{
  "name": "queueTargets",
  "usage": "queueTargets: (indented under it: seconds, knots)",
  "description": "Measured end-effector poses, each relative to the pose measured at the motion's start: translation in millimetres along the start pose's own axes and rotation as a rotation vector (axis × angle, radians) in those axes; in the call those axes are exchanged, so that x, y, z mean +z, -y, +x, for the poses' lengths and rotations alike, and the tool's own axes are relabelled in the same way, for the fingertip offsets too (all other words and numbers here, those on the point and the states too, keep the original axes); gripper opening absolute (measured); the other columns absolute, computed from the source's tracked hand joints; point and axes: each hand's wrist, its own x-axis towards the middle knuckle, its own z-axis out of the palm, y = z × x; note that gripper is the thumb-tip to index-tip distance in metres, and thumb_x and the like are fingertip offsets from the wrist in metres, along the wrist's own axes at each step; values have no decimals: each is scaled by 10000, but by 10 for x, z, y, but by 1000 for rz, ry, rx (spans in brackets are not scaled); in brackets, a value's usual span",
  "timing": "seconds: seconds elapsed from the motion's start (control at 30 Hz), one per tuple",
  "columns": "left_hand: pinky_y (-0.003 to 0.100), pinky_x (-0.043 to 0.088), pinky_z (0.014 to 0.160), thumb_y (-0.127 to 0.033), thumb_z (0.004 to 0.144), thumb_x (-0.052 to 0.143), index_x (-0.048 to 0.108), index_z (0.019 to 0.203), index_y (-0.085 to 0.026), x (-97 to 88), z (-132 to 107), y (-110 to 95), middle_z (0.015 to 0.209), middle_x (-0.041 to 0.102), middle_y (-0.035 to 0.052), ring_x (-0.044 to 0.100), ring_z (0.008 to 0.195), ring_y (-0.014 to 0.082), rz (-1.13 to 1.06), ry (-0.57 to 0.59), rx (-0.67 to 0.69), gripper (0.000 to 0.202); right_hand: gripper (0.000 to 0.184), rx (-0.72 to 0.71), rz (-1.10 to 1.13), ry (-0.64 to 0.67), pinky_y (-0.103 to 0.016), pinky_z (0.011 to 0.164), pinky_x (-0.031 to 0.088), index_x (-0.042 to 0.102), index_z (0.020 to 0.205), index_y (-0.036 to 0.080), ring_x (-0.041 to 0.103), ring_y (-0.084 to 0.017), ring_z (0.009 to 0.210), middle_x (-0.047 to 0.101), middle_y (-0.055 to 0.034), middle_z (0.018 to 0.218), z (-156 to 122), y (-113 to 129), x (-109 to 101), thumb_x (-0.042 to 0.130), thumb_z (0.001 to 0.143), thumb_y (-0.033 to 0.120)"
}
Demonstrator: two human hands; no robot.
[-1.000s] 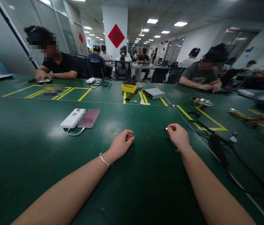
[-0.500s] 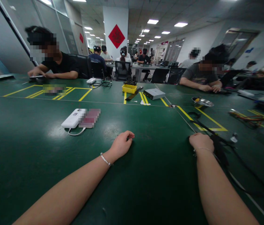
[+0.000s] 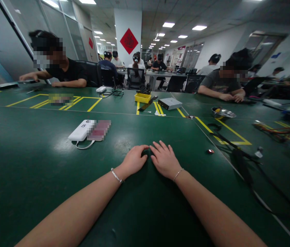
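My left hand (image 3: 134, 159) rests on the green tabletop (image 3: 124, 212), its fingers reaching inward and its thumb apart from them, with nothing seen in it. Beside it my right hand (image 3: 166, 160) lies with fingers spread and also holds nothing. The fingertips of the two hands almost meet; whether they touch I cannot tell. To the right of my right hand lies a small red and silver object (image 3: 210, 151), too small to name. A white power bank (image 3: 82, 130) with a short white cable and a blurred-out reddish phone-shaped object (image 3: 99, 130) sit beyond my left hand.
Black cables (image 3: 240, 161) run along the right side. Farther back stand a yellow bin (image 3: 143, 98), a grey metal box (image 3: 170, 103) and a shiny metal dish (image 3: 223, 112). Coloured wires (image 3: 270, 130) lie at far right. Two people sit across the table.
My right hand has moved left from the small red object to beside my left hand, and its fingers are now spread. The red object is uncovered. My left hand has barely moved.
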Motion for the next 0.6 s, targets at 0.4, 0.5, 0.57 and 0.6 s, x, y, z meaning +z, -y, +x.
queueTargets:
  seconds: [0.4,0.5,0.57,0.6]
  knots:
    - [347,372,964,-204,760,497,541,1123,-180,-44,-6,-50,1120,593,69,511,1066,214,162,79,9,366,409,251,-315,-35,-483,962,260,530,1173,172,358,-285,1195,485,-130,1259,21,-380,-275,298,841,230]
    - [357,372,965,-215,763,497,541,1122,-182,-69,-9,-40,1123,593,70,507,1074,217,160,110,23,363,431,548,-411,-85,-505,860,345,562,1125,136,417,-343,1116,502,-185,1199,-73,-811,-476,262,815,153]
    - [362,368,969,-214,762,499,545,1112,-184,-71,-11,-22,1124,592,68,504,1077,217,160,118,44,355,432,754,-380,-35,-511,802,383,549,1144,140,437,-373,1083,497,-201,1182,-167,-1122,-576,289,800,172]
    - [365,364,971,-212,762,499,547,1106,-185,-68,-11,-11,1124,592,67,503,1078,217,157,120,56,349,437,837,-340,6,-504,782,399,534,1165,148,444,-381,1075,491,-202,1185,-213,-1262,-608,315,789,186]
